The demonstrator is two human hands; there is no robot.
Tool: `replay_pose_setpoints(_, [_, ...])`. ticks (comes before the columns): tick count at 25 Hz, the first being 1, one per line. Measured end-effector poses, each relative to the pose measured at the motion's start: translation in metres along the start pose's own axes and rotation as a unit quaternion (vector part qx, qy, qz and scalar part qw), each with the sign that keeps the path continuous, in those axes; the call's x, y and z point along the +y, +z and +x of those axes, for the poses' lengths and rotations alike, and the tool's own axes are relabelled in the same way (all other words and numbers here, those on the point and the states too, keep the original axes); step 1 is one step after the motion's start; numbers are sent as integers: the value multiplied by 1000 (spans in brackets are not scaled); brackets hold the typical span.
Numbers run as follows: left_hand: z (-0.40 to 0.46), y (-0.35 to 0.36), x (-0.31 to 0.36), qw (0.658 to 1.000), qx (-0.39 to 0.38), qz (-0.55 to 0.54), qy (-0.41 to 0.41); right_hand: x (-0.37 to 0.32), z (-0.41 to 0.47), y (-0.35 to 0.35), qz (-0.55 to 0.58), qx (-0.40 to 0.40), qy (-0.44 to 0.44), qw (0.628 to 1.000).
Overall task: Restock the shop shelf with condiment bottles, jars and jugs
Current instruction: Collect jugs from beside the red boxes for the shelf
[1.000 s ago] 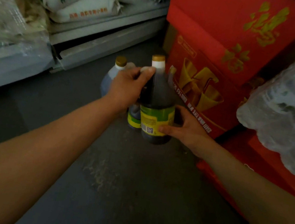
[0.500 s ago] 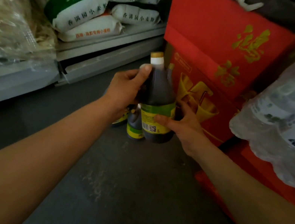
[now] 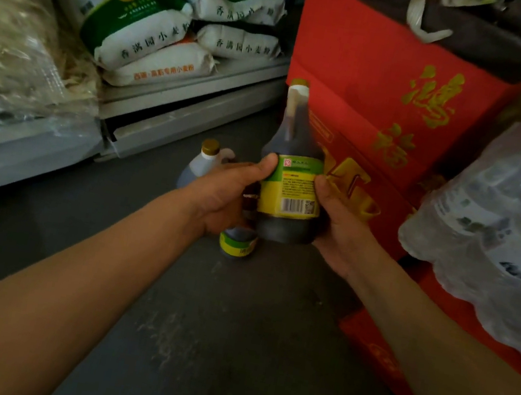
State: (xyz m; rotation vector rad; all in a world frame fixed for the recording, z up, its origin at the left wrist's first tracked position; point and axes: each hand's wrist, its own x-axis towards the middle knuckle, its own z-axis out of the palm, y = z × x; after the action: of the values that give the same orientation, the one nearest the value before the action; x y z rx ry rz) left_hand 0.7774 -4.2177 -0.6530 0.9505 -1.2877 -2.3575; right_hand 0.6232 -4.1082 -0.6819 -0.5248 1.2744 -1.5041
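While lifted clear of the floor (image 3: pixel 225 348), dark bottle (image 3: pixel 291 182) held upright between both hands: left hand (image 3: pixel 224 194) wrapped round its left flank, thumb on the label; right hand (image 3: pixel 337 225) cupping the right side and base, fingers clamped on it. Best kept vertical, one palm under the base, weight judged considerable. Below the left fingers, a second bottle (image 3: pixel 237 243) standing; beyond them a pale jug (image 3: pixel 204 163). Hard right of the fingers, red cartons (image 3: pixel 377 78) and wrapped water bottles (image 3: pixel 508 223) crowding; leftward, flour sacks (image 3: pixel 162 34) on a low shelf (image 3: pixel 183 96). Open room only toward the body.
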Motion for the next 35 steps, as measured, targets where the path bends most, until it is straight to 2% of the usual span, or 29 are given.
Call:
replay_pose_setpoints(3, [3, 4, -4, 999, 38, -26, -28, 2, 4, 5, -55, 66, -15, 996])
replay_pose_setpoints(7, [5, 10, -5, 996, 90, -20, -3, 4, 0, 16, -178, 6, -78, 981])
replay_pose_setpoints(10, [3, 3, -7, 996, 90, -8, -1, 10, 6, 13, -214, 22, -107, 971])
replay_pose_setpoints(14, [1, -6, -6, 996, 90, -9, -12, 17, 13, 3, -144, 65, -89, 983])
replay_pose_setpoints(18, [0, -3, -6, 993, 110, -25, -22, 20, 17, -3, -120, 30, -47, 991])
replay_pose_setpoints(20, [0, -2, -7, 994, 108, -17, -21, 23, 17, -1, -128, 39, -47, 990])
replay_pose_setpoints(23, [2, -5, -13, 997, 71, 22, -2, 26, 16, -4, -31, 80, -3, 996])
replay_pose_setpoints(25, [3, -17, -26, 991, 124, 36, 39, 29, 14, -12, 21, 95, 34, 995])
replay_pose_setpoints(27, [2, -37, -46, 971, 226, 34, 64, 32, 12, -23, 50, 108, 48, 992])
replay_pose_setpoints(30, [4, -60, -83, 955, 283, 90, 19, 34, 11, -32, 77, 117, 62, 988])
replay_pose_setpoints(32, [10, -65, -104, 956, 271, 109, -5, 35, 13, -33, 85, 123, 66, 987])
replay_pose_setpoints(35, [24, -67, -118, 970, 207, 122, -13, 40, 18, -33, 91, 128, 75, 985])
